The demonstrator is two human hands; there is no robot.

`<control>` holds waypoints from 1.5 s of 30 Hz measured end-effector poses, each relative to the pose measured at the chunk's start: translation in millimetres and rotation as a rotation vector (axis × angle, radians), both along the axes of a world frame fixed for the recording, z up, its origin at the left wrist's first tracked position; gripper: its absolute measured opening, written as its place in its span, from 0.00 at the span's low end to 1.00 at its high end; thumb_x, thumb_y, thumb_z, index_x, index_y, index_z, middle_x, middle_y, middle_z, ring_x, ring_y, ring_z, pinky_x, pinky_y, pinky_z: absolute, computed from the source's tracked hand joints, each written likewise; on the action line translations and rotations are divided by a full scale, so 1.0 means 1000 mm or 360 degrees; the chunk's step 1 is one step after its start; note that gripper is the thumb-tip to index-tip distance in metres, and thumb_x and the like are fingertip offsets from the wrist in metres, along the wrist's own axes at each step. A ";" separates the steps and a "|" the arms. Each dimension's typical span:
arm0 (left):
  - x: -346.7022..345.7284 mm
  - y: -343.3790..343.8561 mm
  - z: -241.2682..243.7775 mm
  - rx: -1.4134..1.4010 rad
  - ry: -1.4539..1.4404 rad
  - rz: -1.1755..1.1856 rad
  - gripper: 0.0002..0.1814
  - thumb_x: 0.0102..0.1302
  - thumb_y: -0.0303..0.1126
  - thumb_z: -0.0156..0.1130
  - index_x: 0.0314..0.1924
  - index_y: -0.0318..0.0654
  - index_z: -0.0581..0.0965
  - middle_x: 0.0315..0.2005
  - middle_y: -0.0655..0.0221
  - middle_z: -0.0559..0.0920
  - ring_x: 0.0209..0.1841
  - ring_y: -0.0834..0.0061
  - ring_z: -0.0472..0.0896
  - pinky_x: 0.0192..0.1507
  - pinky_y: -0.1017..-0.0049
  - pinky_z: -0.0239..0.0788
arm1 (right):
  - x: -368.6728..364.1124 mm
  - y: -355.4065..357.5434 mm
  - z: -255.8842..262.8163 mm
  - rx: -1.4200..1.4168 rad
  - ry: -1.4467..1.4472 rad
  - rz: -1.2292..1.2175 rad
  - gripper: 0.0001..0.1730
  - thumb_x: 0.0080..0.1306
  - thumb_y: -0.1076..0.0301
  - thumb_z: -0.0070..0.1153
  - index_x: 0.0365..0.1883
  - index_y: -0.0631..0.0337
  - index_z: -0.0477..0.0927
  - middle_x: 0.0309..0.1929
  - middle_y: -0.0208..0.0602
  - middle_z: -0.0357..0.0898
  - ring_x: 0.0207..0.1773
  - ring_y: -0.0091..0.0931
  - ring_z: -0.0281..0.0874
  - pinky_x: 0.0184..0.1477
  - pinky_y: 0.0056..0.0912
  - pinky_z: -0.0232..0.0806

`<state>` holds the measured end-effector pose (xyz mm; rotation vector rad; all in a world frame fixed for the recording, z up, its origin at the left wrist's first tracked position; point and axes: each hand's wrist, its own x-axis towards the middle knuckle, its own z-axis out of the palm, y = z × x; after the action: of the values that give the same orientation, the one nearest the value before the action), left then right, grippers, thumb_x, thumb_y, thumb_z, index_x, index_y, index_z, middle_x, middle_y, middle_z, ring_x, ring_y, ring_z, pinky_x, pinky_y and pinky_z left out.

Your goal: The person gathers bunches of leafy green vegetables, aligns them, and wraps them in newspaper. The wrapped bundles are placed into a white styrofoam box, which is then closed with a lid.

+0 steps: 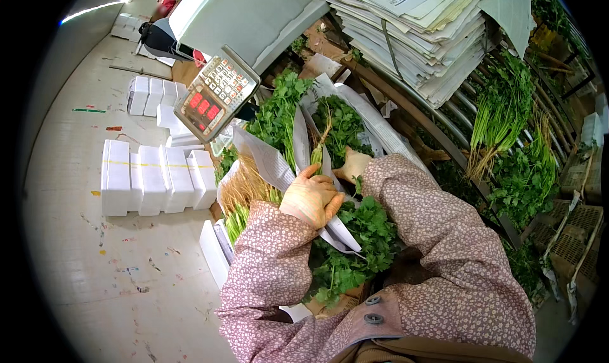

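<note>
My left hand lies back up over a folded newspaper sheet, its fingers bent onto the paper. A thin bunch of green stems with pale roots pokes up just beyond those fingers. To the right, my right hand reaches into leafy herbs, which look like coriander; its fingertips are partly hidden by leaves and paper. More leaves spread below my wrists. A bundle with brown roots stands left of my left hand.
A scale display with keys and lit red digits rises beyond the herbs. White foam boxes line the floor at left. A tied newspaper stack sits on a metal-bar rack at upper right. Loose rooted herbs lie on the bars.
</note>
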<state>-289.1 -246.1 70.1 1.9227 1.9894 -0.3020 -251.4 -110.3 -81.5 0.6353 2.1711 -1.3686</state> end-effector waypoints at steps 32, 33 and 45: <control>0.010 0.059 -0.062 0.0147 -0.0060 0.0076 0.25 0.70 0.43 0.48 0.24 0.36 0.83 0.26 0.64 0.83 0.42 0.62 0.79 0.64 0.62 0.59 | -0.016 0.038 -0.011 0.0478 0.0175 -0.0011 0.30 0.59 0.65 0.60 0.59 0.63 0.67 0.54 0.50 0.72 0.50 0.45 0.77 0.51 0.46 0.71; 0.014 0.072 -0.079 0.0067 0.0001 0.0017 0.27 0.72 0.45 0.45 0.27 0.35 0.84 0.28 0.64 0.84 0.43 0.62 0.78 0.64 0.63 0.58 | -0.007 0.047 -0.035 0.0491 0.0468 -0.0182 0.36 0.59 0.67 0.59 0.65 0.63 0.62 0.57 0.54 0.70 0.54 0.47 0.74 0.52 0.47 0.70; 0.027 0.098 -0.079 -0.0322 0.0135 -0.0033 0.30 0.74 0.52 0.40 0.29 0.42 0.85 0.27 0.66 0.83 0.37 0.63 0.78 0.54 0.63 0.63 | 0.064 0.042 -0.088 0.0307 0.0853 0.0044 0.43 0.63 0.61 0.56 0.72 0.62 0.51 0.66 0.53 0.63 0.66 0.46 0.61 0.65 0.40 0.60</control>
<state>-262.2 -148.4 -9.0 1.8313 1.9100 -0.5765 -187.8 -68.0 -170.0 0.3231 2.7451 -1.4479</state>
